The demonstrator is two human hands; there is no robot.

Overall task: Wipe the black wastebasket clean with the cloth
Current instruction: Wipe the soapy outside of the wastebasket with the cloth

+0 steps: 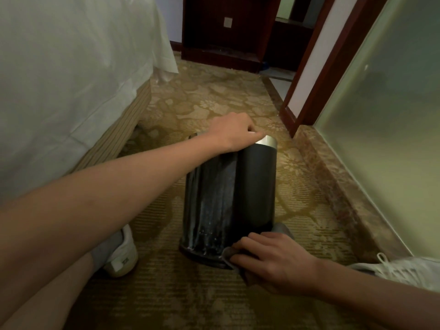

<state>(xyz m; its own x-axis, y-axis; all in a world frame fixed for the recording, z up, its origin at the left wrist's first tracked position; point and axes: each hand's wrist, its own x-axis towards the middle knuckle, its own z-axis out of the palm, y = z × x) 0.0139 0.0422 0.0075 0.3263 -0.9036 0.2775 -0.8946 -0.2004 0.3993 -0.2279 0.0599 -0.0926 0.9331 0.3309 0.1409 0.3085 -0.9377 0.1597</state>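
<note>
On carpet (190, 294), black wastebasket (257, 186): left grip (232, 132) curled over rim (269, 140); right grip (273, 260) clutches cloth (282, 228) at base.

Black wastebasket (252, 186), grey cloth (281, 231), gold floral carpet (214, 101)

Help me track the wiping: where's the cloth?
Head view, lower right: the right hand holds the cloth against the near end of the wastebasket.

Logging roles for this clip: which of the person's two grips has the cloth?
The right-hand grip, low at the base of the black cylindrical wastebasket, clutching the grey cloth. The left-hand grip holds only the basket's silver metal rim.
</note>
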